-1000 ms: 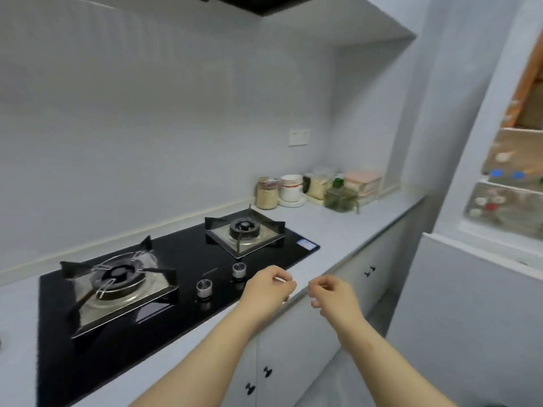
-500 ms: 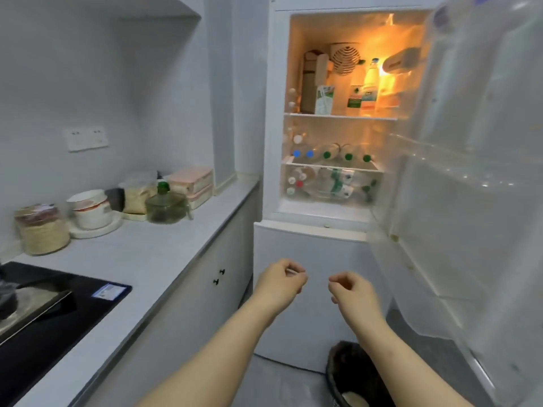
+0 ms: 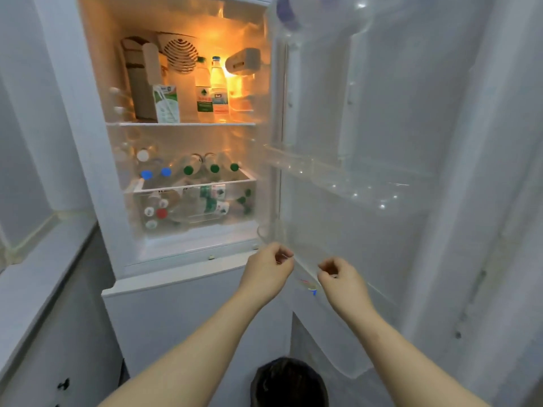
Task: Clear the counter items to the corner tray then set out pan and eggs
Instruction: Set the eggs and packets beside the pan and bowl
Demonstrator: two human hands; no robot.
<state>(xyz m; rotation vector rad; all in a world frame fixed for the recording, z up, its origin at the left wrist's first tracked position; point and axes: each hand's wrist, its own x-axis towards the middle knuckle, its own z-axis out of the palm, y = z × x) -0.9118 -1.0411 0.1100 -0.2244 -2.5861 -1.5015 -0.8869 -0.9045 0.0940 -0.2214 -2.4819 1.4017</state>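
Note:
The white fridge stands open in front of me, lit orange inside. I see no eggs and no pan. My left hand and my right hand are held out side by side below the fridge opening, at the lower edge of the open door. Both hands have loosely curled fingers and hold nothing. The top shelf carries a milk carton and two upright bottles. Lying bottles with coloured caps fill the lower shelf and the clear drawer.
The door's clear plastic shelf juts out at the right, above my right hand. A dark bin sits on the floor between my arms. The grey counter's end and a white cabinet lie at the left.
My view has swung right from the hob and counter to the open fridge and moved closer to it. Both hands kept their curled pose and stayed in front of me.

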